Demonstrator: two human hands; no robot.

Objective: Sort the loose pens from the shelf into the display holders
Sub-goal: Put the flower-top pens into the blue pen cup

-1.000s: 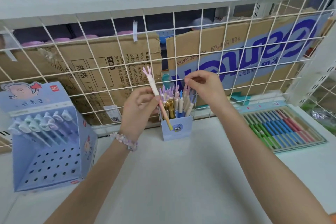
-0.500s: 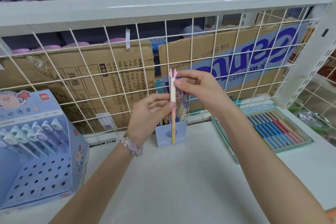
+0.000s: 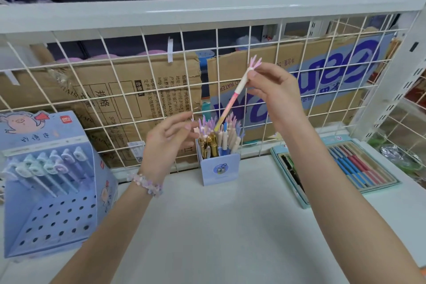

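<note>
My right hand (image 3: 275, 93) pinches a pink-and-yellow pen (image 3: 232, 99) near its pronged pink top, holding it tilted with the yellow tip just above the small blue holder (image 3: 220, 168). That holder is packed with several pastel and gold pens (image 3: 217, 136) and stands at the foot of the wire grid. To the left of the holder my left hand (image 3: 166, 143) hovers with relaxed fingers and nothing in it.
A tall blue display stand (image 3: 53, 191) with several pens in its upper holes sits at the left. A flat tray of blue and red pens (image 3: 359, 166) lies at the right. The white wire grid (image 3: 147, 90) backs the shelf, with cardboard boxes behind it.
The pen passed from my left hand to my right. My right hand lifted and tilted it over the small holder, and my left hand let go and opened.
</note>
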